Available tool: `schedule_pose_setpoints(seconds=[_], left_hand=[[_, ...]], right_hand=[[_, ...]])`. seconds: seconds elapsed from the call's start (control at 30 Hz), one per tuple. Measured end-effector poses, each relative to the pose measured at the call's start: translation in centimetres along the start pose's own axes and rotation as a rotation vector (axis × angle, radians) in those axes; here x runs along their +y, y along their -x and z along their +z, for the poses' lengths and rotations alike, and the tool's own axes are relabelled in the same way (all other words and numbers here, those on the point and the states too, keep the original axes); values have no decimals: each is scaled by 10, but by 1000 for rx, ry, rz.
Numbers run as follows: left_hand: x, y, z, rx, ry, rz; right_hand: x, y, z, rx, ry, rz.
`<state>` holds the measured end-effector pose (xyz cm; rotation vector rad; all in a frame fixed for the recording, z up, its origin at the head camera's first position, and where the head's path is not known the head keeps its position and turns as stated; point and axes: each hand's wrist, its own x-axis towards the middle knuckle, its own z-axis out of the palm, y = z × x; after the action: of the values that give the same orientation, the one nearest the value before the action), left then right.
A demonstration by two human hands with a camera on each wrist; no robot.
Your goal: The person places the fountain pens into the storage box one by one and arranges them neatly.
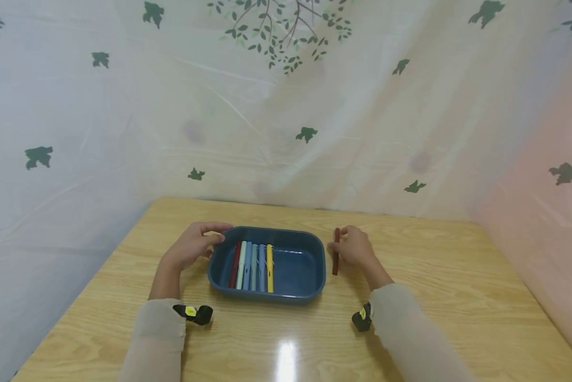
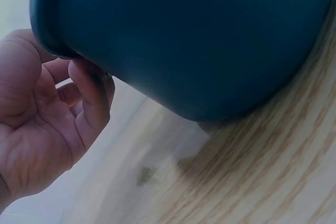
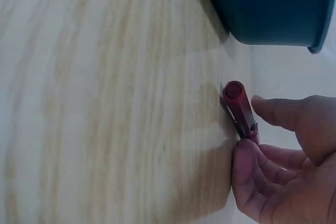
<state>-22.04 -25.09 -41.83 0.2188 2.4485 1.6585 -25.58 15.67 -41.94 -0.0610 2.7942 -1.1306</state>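
A dark blue rectangular tray [image 1: 267, 298] stands on the table, several capped pens lying side by side in its left half. The yellow pen [image 1: 269, 268] is rightmost of the row and a dark red pen [image 1: 235, 265] leftmost. My left hand [image 1: 196, 245] grips the tray's left end, thumb at the rim; the left wrist view shows its fingers [image 2: 89, 90] curled under the rim. To the right of the tray, my right hand [image 1: 357, 246] holds another dark red pen [image 3: 240, 106] between thumb and fingers, low over the table. Whether that pen touches the wood is unclear.
The wood-grain table [image 1: 434, 281] extends on both sides of the tray and in front of it. A pale cloth [image 1: 248, 122] with printed leaves and birds hangs behind the table. Black wrist cameras [image 1: 204, 315] sit on both sleeves.
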Motion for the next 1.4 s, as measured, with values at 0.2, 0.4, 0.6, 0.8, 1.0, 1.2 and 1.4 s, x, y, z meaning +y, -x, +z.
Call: schedule_pose_setpoints(seconds=[0.2, 0.4, 0.6, 0.8, 1.0, 1.2, 1.4], left_hand=[[0, 0, 0, 0, -4, 5], [0, 0, -1, 5, 0, 0], [1, 0, -1, 5, 5, 1], [1, 0, -1, 4, -6, 3], [0, -1, 0, 9, -5, -1], [-1, -3, 1, 7, -1, 2], [0, -3, 1, 6, 17, 3]], right_hand=[[-3, -3, 3, 18, 90, 2], [-2, -6, 4, 26, 105, 19], [-1, -9, 4, 29, 95, 30], [2, -12, 5, 23, 90, 34], [6, -12, 0, 23, 50, 10], [11, -13, -4, -11, -41, 8], [14, -14, -7, -35, -101, -8]])
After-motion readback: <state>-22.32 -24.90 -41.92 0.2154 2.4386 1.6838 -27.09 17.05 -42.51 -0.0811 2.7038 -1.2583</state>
